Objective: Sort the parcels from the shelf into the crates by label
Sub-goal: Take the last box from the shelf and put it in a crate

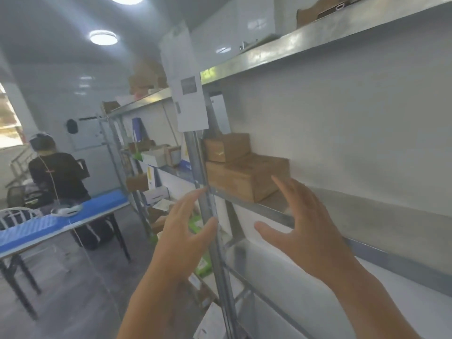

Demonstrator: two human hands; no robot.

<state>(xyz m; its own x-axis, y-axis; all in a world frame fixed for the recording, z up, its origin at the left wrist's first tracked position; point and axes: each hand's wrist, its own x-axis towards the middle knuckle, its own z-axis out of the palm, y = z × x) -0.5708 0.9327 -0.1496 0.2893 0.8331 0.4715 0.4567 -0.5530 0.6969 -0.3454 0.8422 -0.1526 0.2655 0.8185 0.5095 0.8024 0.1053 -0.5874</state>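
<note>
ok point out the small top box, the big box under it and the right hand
small top box (pixel 226 146): head view, on its front face
big box (pixel 244 178): head view, on its front face, below the small one
right hand (pixel 308 231): head view, on the back of the hand, fingers spread

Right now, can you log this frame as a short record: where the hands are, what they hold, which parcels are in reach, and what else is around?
left hand: raised, fingers spread, holds nothing, in front of the shelf upright
right hand: raised, fingers spread, holds nothing, just short of the parcels
parcels: large cardboard box on the metal shelf, small cardboard box stacked on it
crates: none in view
label sheet: white paper hanging on the upright
surroundings: another person at a blue table
</note>
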